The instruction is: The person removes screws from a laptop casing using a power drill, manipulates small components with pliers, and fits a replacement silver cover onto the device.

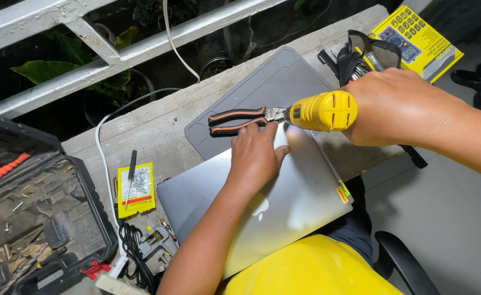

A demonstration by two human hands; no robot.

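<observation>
Left hand point(255, 154): flat, fingers together, pressed palm-down on the laptop's far edge; fingertips just touch the pliers' handles.
Right hand point(396, 106): wrapped tight round the rear of the drill, gripping it.
Drill point(321, 111): yellow plastic barrel with vent slots, held level, metal nose pointing left at the laptop's far corner, close to the pliers' jaws.
Laptop point(295, 191): closed, smooth silver metal, rounded corners, lying askew; its near part overhangs the ledge toward the person's lap, the far corner overlaps the mat.
Mat point(273, 82): grey, matte, moulded with shallow trays, bare over most of its far half.
Pliers point(240, 121): black-and-orange rubber handles, steel jaws, lying on the mat just beyond the laptop.
Ledge point(158, 128): rough concrete, narrow, bounded by a white railing on the far side and open floor on the near side.
Left end: open black toolcase point(38, 218) of loose bits; yellow screw packet point(136, 188) with a screwdriver across it; coiled black cable point(136, 254).
Right end: tool pouch point(360, 54) and yellow box point(418, 38), leaving little free ledge.
</observation>
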